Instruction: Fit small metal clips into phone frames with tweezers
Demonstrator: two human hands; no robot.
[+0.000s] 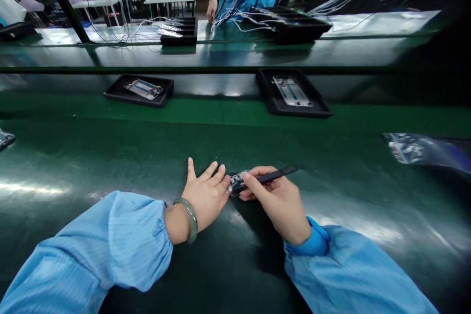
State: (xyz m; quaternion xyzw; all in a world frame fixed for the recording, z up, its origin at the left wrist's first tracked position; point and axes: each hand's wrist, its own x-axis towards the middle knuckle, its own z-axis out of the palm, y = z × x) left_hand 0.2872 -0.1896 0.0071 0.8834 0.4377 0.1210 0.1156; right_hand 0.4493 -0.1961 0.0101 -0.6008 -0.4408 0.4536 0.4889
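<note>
Dark green table (147, 152), glossy. Left hand (206, 195) palm down, fingers spread, fingertips at left end of small board-like part (237, 177), well short of table's far edge. Right hand (285, 202) pinches slim black tool (275, 174) against part. Step in hand, seemingly — fine tool work on part; next move calls for steady part, light tip control. Along table's far edge — left tray (113, 90), right tray (301, 112), each bearing metallic frame (143, 89).
</note>
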